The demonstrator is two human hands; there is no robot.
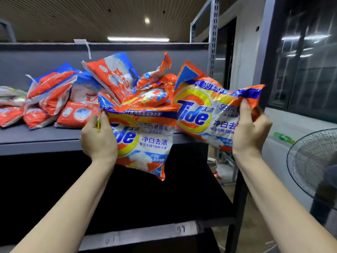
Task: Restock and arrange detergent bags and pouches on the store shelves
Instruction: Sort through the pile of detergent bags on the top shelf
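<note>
Two Tide bags are mid-placement at the shelf front: left hand grips one by its edge, right hand pinches another. Next, probably, each needs standing upright beside the jumbled pile farther back on that shelf.

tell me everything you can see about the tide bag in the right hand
The right Tide bag is a glossy, crinkled plastic pouch, orange with a blue band, a yellow-ringed blue logo and a white panel of Chinese text. It looks sealed and tilts up to the left. The right hand pinches its right edge; its lower edge seems to meet the shelf.
</note>
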